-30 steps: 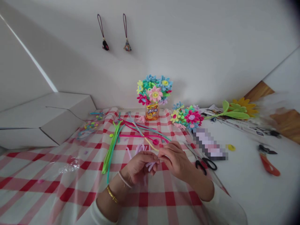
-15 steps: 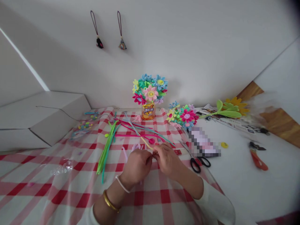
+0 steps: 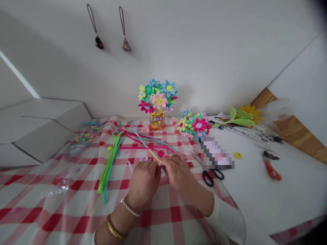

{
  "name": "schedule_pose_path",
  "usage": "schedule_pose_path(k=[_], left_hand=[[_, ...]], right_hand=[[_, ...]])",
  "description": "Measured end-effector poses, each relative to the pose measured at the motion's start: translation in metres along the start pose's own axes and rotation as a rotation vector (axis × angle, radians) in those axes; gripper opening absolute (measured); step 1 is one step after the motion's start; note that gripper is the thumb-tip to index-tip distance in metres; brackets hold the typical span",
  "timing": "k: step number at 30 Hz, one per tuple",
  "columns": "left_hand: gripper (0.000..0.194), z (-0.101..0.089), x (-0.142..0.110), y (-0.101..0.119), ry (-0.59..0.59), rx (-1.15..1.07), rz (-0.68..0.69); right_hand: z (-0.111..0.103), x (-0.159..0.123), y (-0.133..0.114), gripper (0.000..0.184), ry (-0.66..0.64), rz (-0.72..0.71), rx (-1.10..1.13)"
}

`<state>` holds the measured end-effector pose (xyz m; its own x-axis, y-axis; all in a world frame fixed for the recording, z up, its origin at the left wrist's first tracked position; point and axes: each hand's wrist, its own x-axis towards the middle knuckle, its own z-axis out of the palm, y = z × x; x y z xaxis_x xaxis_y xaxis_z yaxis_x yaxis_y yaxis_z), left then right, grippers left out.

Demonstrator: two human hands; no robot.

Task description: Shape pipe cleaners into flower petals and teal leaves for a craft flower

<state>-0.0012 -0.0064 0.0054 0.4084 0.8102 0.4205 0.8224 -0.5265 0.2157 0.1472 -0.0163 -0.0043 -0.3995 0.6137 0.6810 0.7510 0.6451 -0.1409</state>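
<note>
My left hand (image 3: 145,178) is closed, its fingertips pinched together just above the checked tablecloth (image 3: 143,217). Touching it from the right, my right hand (image 3: 176,172) is closed as well. What the fingertips hold is small and hidden between them. A pale yellow pipe cleaner (image 3: 153,154) runs up to the fingertips from the far side; whether it is gripped or lies behind them I cannot tell. Lilac pipe cleaners (image 3: 130,166) show partly behind my left hand. Beyond lie pink pipe cleaners (image 3: 143,148), and to the left a bundle of green ones (image 3: 109,165).
A jar of pipe-cleaner flowers (image 3: 157,120) stands by the wall, a second bunch (image 3: 196,125) beside it. Right of my hands lie black-handled scissors (image 3: 208,177), a blurred-out phone-like object (image 3: 217,153) and orange-handled pliers (image 3: 272,168). A white box (image 3: 46,126) sits left.
The whole view has shifted, so everything appears slightly further left. My hands stay together in the same pinch, with the fingers turned a little.
</note>
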Motion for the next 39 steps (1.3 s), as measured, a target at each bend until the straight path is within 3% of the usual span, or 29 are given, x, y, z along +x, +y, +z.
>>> schedule_pose_path(k=[3,8,11,13,15,18,21,23,29,35,39], left_hand=[[0.022,0.002,-0.001,0.000,-0.036,-0.098,-0.081],[0.021,0.004,-0.001,-0.001,-0.104,-0.579,-0.279],[0.019,0.005,0.001,0.000,-0.090,-0.717,-0.343],[0.018,0.006,0.001,0.001,-0.049,-0.745,-0.336],[0.017,0.009,0.000,0.002,0.003,-0.745,-0.295],[0.015,0.013,-0.003,0.002,0.104,-0.749,-0.181],[0.014,0.014,-0.006,0.001,0.232,-0.761,-0.058],[0.014,0.014,-0.006,0.000,0.292,-0.774,-0.040],[0.012,0.014,-0.003,-0.001,0.260,-0.892,-0.233],[0.010,0.008,0.003,-0.008,0.101,-1.144,-0.305],[0.011,-0.003,0.006,-0.013,-0.072,-0.969,-0.330]], right_hand=[[-0.001,0.002,-0.002,0.019,0.009,-0.013,-0.002],[0.001,0.002,-0.005,0.018,0.018,-0.001,-0.011],[0.004,0.001,-0.005,0.013,0.049,0.104,0.029],[0.004,0.002,-0.004,0.008,0.099,0.262,0.131],[0.001,0.004,-0.001,0.014,0.122,0.490,0.383],[-0.005,0.007,0.004,0.031,0.083,0.822,0.971],[-0.009,0.010,0.006,0.036,0.061,0.971,1.413],[-0.009,0.010,0.005,0.035,0.090,0.987,1.527],[-0.006,0.010,-0.001,0.040,0.113,0.988,1.426],[-0.006,0.009,0.001,0.039,0.104,0.994,1.336],[-0.003,0.006,0.006,0.034,0.056,0.895,1.103]])
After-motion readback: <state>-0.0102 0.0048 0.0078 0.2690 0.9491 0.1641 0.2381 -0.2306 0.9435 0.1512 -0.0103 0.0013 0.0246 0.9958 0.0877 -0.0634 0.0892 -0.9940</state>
